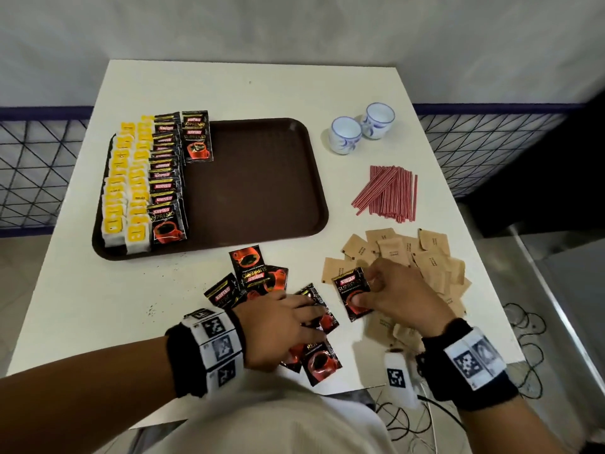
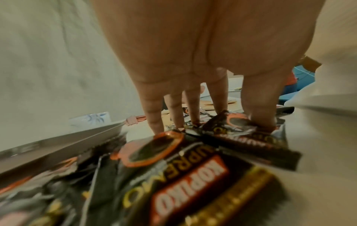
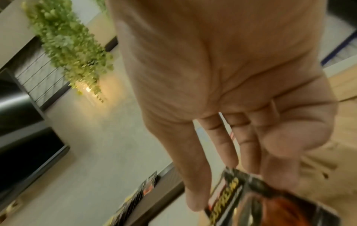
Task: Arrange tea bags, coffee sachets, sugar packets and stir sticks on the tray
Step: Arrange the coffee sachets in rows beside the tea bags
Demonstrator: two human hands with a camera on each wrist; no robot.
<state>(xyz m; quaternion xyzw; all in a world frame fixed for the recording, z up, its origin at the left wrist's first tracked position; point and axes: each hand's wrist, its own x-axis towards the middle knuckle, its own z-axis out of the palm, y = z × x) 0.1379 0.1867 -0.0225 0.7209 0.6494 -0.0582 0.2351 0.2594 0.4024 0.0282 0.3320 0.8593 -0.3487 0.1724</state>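
Right hand [image 1: 397,291] pinches one coffee sachet [image 1: 353,293], standing tall, low right in the frame; the tray [image 1: 258,178] lies up and left. Left hand [image 1: 278,326] presses flat on loose sachets [image 1: 258,276]

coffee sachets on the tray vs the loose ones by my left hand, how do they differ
The coffee sachets on the tray stand in a tidy overlapping row beside the tea bags, all one way up. The loose coffee sachets lie scattered on the table at mixed angles, the left hand resting on some. Both share black Kopiko packaging.
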